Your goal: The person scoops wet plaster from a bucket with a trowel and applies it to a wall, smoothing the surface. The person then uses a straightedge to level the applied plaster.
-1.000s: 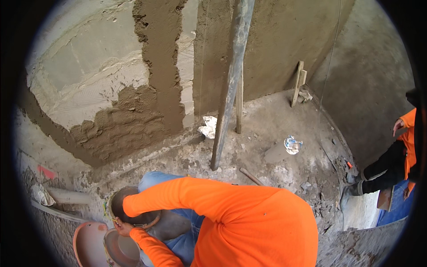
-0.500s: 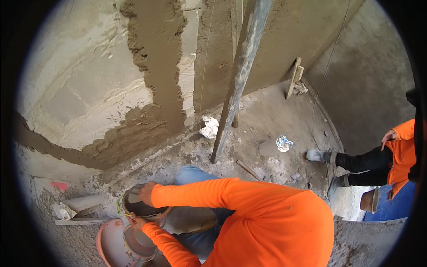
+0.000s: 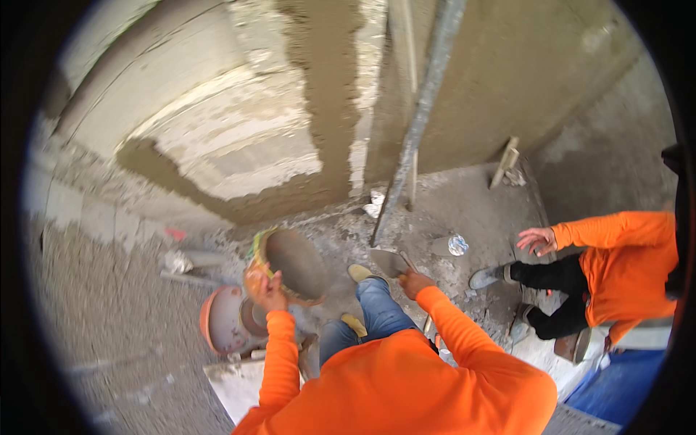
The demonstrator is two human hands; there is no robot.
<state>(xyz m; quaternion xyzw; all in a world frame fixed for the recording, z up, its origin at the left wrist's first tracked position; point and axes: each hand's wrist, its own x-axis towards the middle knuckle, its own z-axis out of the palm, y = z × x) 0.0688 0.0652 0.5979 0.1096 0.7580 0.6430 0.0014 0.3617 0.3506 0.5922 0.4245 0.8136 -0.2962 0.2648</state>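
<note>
My left hand is closed on the near-left rim of a round mortar bucket, tilted and raised in front of me. Grey-brown mortar coats its inside, and a yellow-green strip runs along its rim. My right hand grips a trowel by its handle. The trowel's grey blade points left, apart from the bucket. Beyond both hands stands the wall, where a band of wet brown mortar runs down and bends left along its foot.
A tub with an orange rim stands left of my legs. The slanting metal pole rises ahead of me. At the right stands a co-worker in an orange top, one hand held out. A foil-topped container and wood pieces lie on the floor.
I have straightened up. The bucket has risen off the low spot beside the tub, and my right hand has come out of it and moved right with the trowel. The co-worker's arm now reaches out.
</note>
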